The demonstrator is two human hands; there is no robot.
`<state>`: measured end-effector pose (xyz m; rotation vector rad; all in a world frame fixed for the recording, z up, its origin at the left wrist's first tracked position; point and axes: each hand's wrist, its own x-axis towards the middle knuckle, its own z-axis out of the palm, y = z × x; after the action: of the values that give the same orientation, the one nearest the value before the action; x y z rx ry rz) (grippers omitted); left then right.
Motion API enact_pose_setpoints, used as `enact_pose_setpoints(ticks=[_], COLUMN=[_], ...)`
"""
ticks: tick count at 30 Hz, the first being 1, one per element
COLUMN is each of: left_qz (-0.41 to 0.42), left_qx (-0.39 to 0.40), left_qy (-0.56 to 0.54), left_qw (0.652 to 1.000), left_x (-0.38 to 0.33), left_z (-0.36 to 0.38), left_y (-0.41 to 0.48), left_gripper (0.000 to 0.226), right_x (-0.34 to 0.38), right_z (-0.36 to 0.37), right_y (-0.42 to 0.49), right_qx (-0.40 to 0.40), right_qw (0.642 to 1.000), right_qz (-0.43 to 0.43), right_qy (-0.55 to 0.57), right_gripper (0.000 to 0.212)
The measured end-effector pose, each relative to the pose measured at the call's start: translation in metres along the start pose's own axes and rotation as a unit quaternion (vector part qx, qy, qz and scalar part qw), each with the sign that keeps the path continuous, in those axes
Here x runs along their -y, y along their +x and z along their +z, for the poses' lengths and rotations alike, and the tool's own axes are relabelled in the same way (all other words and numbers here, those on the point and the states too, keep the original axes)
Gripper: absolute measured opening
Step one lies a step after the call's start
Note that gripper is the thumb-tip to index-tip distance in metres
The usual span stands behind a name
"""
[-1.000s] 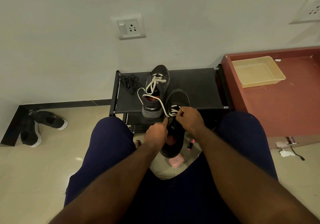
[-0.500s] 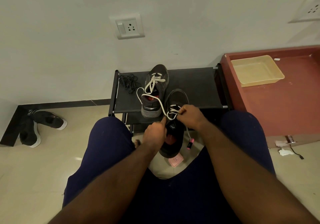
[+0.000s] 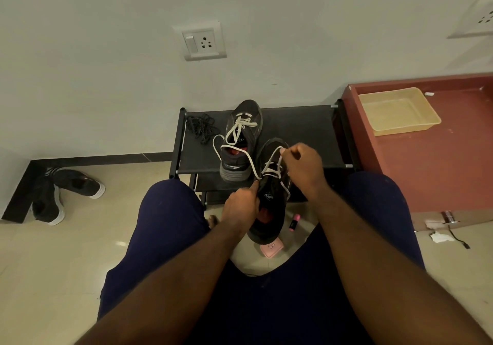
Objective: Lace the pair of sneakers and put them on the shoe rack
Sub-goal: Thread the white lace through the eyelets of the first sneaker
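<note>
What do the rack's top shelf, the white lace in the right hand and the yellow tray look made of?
The top shelf seems dark matte fabric stretched taut between black tubes. The white lace is flat woven textile, fibre unclear; it drapes limply. The yellow tray is probably thin, translucent, slightly glossy plastic.

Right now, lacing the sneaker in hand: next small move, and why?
Probably pull the white lace snug through its eyelet. The right hand pinches it lifted above the sneaker, which the left hand grips by its side; the strands look slack, and only rows near the toe are crossed, so tightening comes before threading the next eyelet.
</note>
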<state>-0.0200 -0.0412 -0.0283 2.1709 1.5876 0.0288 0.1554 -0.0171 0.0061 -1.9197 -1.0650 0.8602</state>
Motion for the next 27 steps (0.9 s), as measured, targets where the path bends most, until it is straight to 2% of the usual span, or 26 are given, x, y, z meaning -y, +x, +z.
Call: enact_pose_setpoints(ticks=[3,4,6,9,11,13,15,17,19,21,22,25,27], left_qz=[0.0,0.0,0.001,0.001,0.001,-0.001,-0.002,-0.003,0.002,0.005,0.004,0.005,0.007], left_qx=[-0.006,-0.009,-0.011,-0.011,-0.01,-0.013,-0.012,-0.008,-0.009,-0.015,-0.018,-0.023,-0.026], left_qy=[-0.01,-0.008,-0.002,0.001,-0.002,-0.004,-0.007,-0.018,-0.021,-0.017,-0.019,-0.02,-0.022], left_qw=[1.0,1.0,1.0,1.0,1.0,1.0,1.0,1.0,1.0,1.0,1.0,1.0,0.999], left_x=[0.0,0.0,-0.001,0.001,0.002,0.002,0.002,0.002,0.002,0.002,0.002,0.001,0.0], left_z=[0.0,0.0,0.0,0.001,0.002,0.002,0.002,0.002,0.004,0.004,0.004,0.003,0.003], left_y=[0.001,0.001,0.001,0.001,0.001,0.002,0.002,0.002,0.002,0.002,0.003,0.003,0.002], left_gripper=[0.04,0.039,0.039,0.041,0.042,0.042,0.041,0.04,0.039,0.037,0.036,0.035,0.034], right_x=[-0.02,-0.022,-0.022,-0.019,-0.021,-0.02,-0.013,0.0,0.004,-0.006,-0.012,-0.026,-0.03], right_z=[0.002,0.005,0.01,0.014,0.015,0.015,0.013,0.006,-0.004,-0.011,-0.012,-0.004,0.008], right_y=[0.0,-0.002,-0.009,-0.014,-0.013,-0.011,-0.007,-0.003,0.004,0.011,0.012,0.008,0.002], right_qx=[0.066,0.085,0.101,0.082,0.078,0.085,0.067,0.012,-0.046,-0.065,-0.049,0.065,0.108], right_qw=[0.991,0.988,0.981,0.971,0.968,0.978,0.996,0.997,0.991,0.995,0.998,0.994,0.983], right_qz=[0.088,0.092,0.07,0.042,0.039,0.03,0.023,0.018,0.003,0.004,0.027,0.085,0.055], right_qy=[-0.074,-0.095,-0.148,-0.221,-0.235,-0.188,-0.057,0.079,0.122,0.076,0.039,-0.034,-0.136], right_gripper=[0.036,0.038,0.034,0.021,0.017,0.017,0.015,0.012,0.013,0.02,0.025,0.036,0.037])
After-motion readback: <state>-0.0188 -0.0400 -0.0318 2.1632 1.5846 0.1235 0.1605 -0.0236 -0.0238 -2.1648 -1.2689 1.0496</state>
